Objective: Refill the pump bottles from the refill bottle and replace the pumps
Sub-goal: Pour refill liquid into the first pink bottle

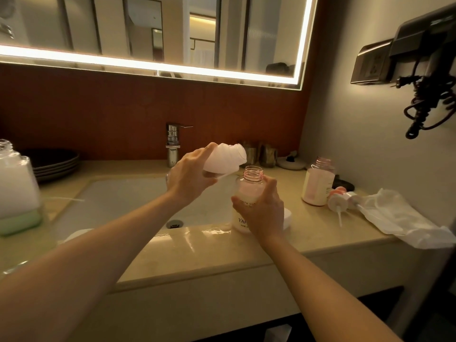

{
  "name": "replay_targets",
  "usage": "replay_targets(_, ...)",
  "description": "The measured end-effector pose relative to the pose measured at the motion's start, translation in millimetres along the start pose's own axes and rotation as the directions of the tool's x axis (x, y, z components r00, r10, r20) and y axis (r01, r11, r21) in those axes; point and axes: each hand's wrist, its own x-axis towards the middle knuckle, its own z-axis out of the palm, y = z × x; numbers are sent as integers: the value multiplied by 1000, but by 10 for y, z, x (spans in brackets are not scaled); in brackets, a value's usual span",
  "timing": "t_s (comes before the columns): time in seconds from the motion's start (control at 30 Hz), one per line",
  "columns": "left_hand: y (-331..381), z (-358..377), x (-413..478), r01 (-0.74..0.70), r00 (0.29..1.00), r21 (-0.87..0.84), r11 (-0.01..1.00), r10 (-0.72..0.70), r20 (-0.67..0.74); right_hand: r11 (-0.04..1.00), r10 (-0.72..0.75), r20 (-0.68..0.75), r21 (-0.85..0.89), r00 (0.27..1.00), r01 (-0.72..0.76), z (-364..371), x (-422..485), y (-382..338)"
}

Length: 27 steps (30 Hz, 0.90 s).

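My left hand (188,177) grips a white refill bottle (225,157), tilted with its mouth toward an uncapped pump bottle (249,197). That bottle holds pale pink liquid and stands at the sink's front right edge, held upright by my right hand (264,211). The refill mouth hangs just left of and above the open threaded neck. A second uncapped pink bottle (318,185) stands further right on the counter. Two removed pumps (341,198) lie beside it.
A white sink basin (123,201) lies below my hands, with a chrome faucet (172,144) behind. Crumpled white plastic (399,217) sits at the right. At the far left are a green-and-white container (17,193) and stacked dark plates (55,162). A hair dryer (427,77) hangs on the right wall.
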Motion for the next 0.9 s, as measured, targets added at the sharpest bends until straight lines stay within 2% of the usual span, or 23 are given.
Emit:
replay_targets(0.3, 46, -1, 59, -116, 991, 45, 992, 119, -67, 998, 8, 3, -70, 1000, -8, 16, 9, -8)
replay_targets(0.9, -22, 17, 159, -282, 953, 216, 935, 298, -46, 995, 8, -23, -97, 1000, -10, 21, 3, -15)
